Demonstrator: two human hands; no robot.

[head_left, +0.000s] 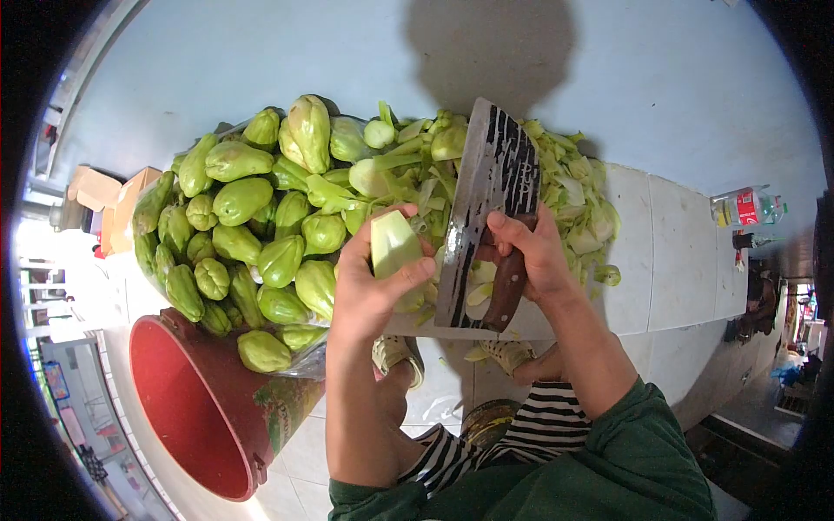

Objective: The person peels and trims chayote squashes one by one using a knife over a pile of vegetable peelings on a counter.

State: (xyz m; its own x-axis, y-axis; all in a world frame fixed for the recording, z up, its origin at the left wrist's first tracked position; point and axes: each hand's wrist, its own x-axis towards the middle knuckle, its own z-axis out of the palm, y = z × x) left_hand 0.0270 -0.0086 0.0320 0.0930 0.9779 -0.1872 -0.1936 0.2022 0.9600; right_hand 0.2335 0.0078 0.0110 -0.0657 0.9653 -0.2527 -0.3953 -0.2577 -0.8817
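my left hand (369,282), mid-frame, is curled round one pared chayote (393,241), thumb toward the blade; i'd tuck that thumb below the cut line. just right, my right hand (537,259) is wrapped round the handle of one cleaver (473,204), blade apart from the chayote; shallow strokes at steady angle should waste least. counts: one red bucket (174,382) lower left; green chayotes (243,201) left, twenty-plus, overlapping; peelings (582,187) right of center, uncountable.

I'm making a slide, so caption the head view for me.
Left hand holding a peeled chayote, right hand a cleaver, near a heap of green chayotes.
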